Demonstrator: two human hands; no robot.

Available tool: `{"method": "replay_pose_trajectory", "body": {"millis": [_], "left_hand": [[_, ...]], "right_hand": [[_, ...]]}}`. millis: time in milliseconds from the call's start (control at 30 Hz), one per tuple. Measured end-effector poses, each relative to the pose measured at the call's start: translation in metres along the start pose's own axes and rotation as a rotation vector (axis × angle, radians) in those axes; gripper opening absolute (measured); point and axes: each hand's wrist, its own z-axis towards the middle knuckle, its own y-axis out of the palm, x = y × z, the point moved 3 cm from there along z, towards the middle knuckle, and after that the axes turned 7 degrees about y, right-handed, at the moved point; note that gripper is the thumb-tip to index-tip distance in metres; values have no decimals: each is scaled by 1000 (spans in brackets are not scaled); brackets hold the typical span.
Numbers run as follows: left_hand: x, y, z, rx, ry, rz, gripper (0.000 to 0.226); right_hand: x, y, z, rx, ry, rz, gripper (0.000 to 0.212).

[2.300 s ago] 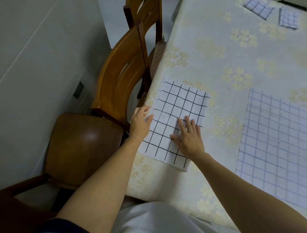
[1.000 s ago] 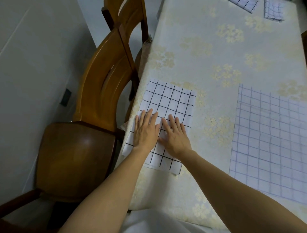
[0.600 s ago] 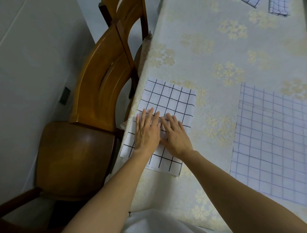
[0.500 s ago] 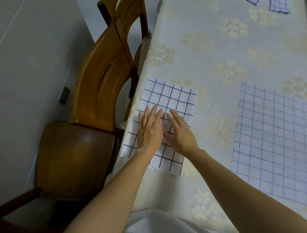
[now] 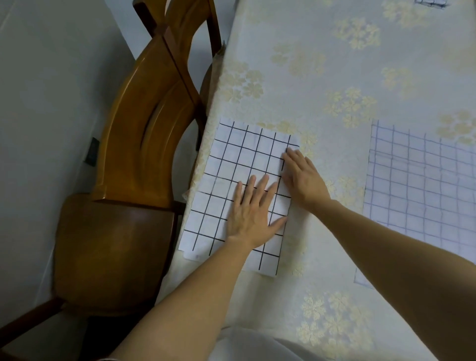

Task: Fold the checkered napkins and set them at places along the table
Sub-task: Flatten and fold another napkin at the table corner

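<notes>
A folded white napkin with a black grid (image 5: 231, 165) lies at the table's left edge, beside a chair. My left hand (image 5: 253, 210) presses flat on its near middle, fingers straight and spread. My right hand (image 5: 302, 177) lies flat along the napkin's right edge, fingertips near its far right corner. A larger napkin with a blue grid (image 5: 422, 190) lies spread out flat to the right. One more checkered napkin (image 5: 430, 2) barely shows at the far top edge.
The table (image 5: 322, 77) wears a cream cloth with pale gold flowers. A wooden chair (image 5: 144, 134) stands against the table's left side, a second chair (image 5: 190, 20) behind it. A grey wall runs along the left.
My right hand has slid from the napkin's middle out to its right edge and farther up. My left hand has shifted slightly right and stays flat on the napkin.
</notes>
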Motion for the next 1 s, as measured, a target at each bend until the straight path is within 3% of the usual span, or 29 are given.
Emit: {"method": "replay_pose_trajectory", "body": {"millis": [367,600,700,800,900,1000], "left_hand": [[1,-2,3,-62,-13,-11,101],[3,-13,3,-55,-30,-109,120],[-1,-30,-5,145,-11,-390,98],[-6,-42,-24,276,21,-469,72],[-5,-33,-45,107,13,-358,65],[-4,-15,-59,-116,51,-213,89]], "right_hand": [[19,-19,38,-125,103,-201,61],[-30,-15,-59,5,135,5,62],[-48,4,-114,44,133,171,54],[-46,26,-139,-19,165,187,50],[-42,35,-147,-77,131,80,58],[-41,31,-141,-145,136,51,69]]}}
